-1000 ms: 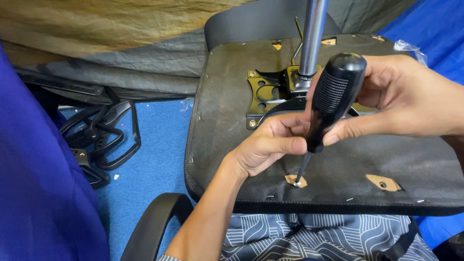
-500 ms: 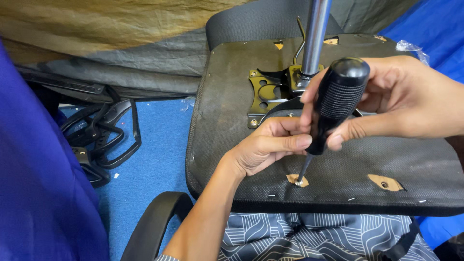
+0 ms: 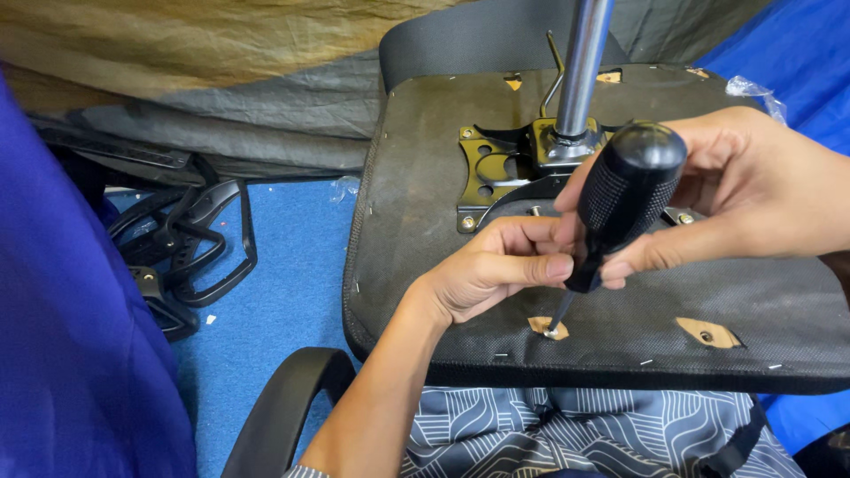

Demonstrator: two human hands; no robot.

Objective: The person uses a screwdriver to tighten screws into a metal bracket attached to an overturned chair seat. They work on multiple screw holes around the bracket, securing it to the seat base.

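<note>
An upturned black chair seat point(image 3: 425, 168) lies in front of me, its underside covered in black fabric. My right hand point(image 3: 744, 190) grips the black textured handle of a screwdriver point(image 3: 624, 199). The screwdriver's tip sits in a screw point(image 3: 551, 332) at a torn tan patch near the seat's front edge. My left hand point(image 3: 496, 270) rests on the fabric beside the shaft, fingers curled against the lower handle. A black metal bracket point(image 3: 496, 168) with a shiny gas cylinder point(image 3: 584, 62) stands in the seat's centre.
Another tan screw hole point(image 3: 707, 334) shows to the right. A black armrest point(image 3: 283, 416) curves at the lower left. Black chair parts point(image 3: 190, 248) lie on the blue floor at left. Grey and tan cloth point(image 3: 221, 80) covers the back. Patterned cloth point(image 3: 575, 438) lies below the seat.
The screwdriver handle has tilted slightly to the right with my right hand; its tip stays on the same screw. My left hand has barely moved.
</note>
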